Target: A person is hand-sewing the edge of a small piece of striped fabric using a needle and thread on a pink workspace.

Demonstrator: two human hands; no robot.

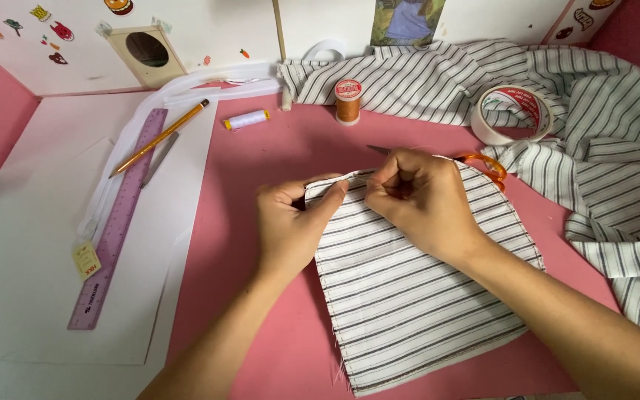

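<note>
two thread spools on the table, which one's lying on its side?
The pale lilac spool, lying flat with yellow ends, left of the other. The orange spool stands upright on its end, nearer the striped fabric pile.

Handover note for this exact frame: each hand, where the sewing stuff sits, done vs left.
Left hand: pinches the top edge of the striped fabric piece, thumb on the fold.
Right hand: fingers closed on the same edge, just beside the left.
Piece lies flat on the pink table; orange-handled scissors partly hidden behind the right hand.
Orange thread spool, white spool and tape roll stand further back.
Done: the left side edge looks stitched.
Left: the top edge looks unsewn.
</note>
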